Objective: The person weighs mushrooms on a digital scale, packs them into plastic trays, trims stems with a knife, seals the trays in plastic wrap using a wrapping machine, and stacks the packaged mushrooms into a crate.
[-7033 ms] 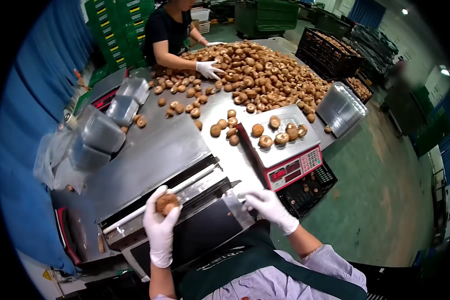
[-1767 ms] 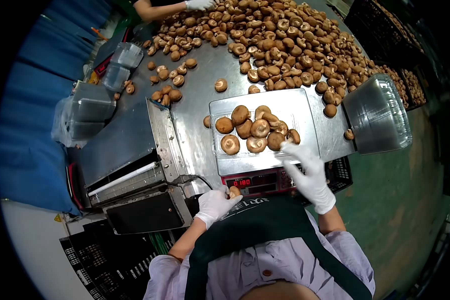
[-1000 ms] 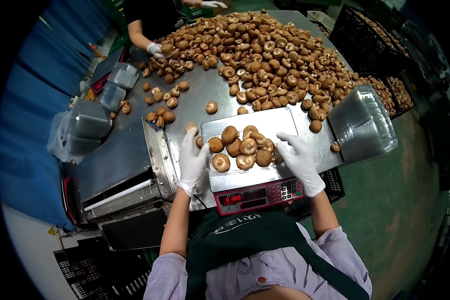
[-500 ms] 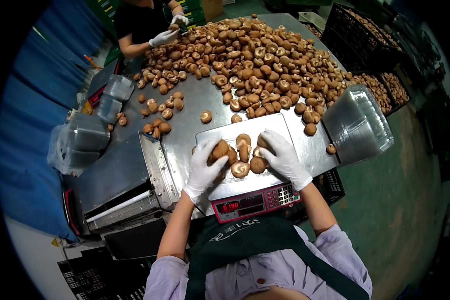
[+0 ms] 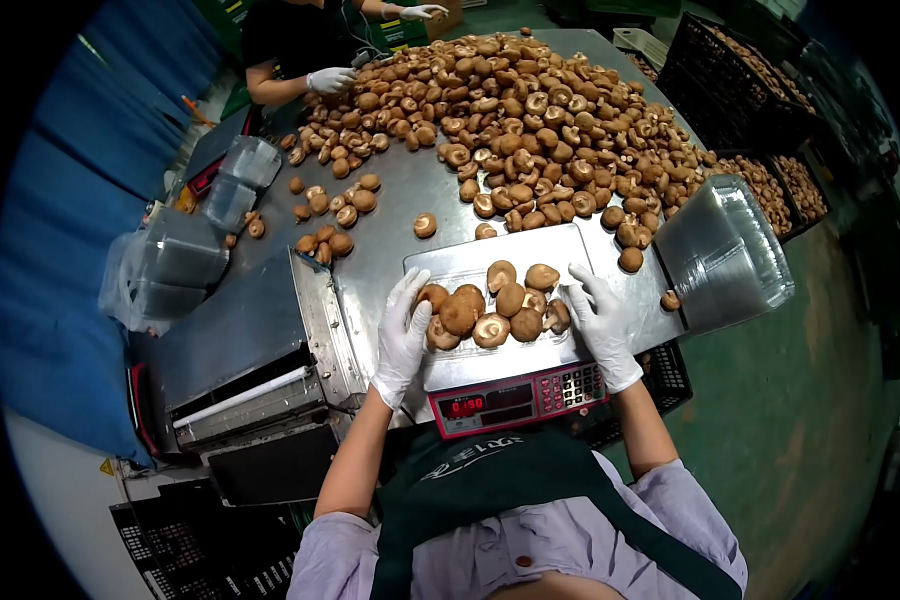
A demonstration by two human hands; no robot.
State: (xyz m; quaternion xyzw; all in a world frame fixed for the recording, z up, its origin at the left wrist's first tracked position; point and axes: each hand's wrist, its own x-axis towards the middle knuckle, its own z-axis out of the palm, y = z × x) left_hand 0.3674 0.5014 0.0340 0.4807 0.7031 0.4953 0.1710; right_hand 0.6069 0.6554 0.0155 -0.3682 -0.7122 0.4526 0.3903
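Several brown shiitake mushrooms (image 5: pixel 510 299) are clustered on the steel plate (image 5: pixel 500 370) of a digital scale, apparently in a clear plastic tray whose edges are hard to make out. Below the plate, the red scale panel (image 5: pixel 515 402) shows lit red digits and a keypad. My left hand (image 5: pixel 402 338), in a white glove, is beside the cluster's left side with its fingers stretched out. On the opposite side my gloved right hand (image 5: pixel 604 330) is open, fingers spread close to the rightmost mushroom. Neither hand grips a mushroom.
A large mushroom heap (image 5: pixel 540 130) covers the table's far side, where a co-worker's gloved hand (image 5: pixel 331 80) rests. Stacked clear trays (image 5: pixel 720 255) stand at right, more clear trays (image 5: pixel 180 255) at left. A metal machine (image 5: pixel 240 345) adjoins the table. Black crates (image 5: pixel 730 80) hold mushrooms.
Both my hands have let go of mushrooms and drawn outward, fingers opening. The mushrooms on the scale now lie differently. The co-worker's hands have moved apart, one reaching right.
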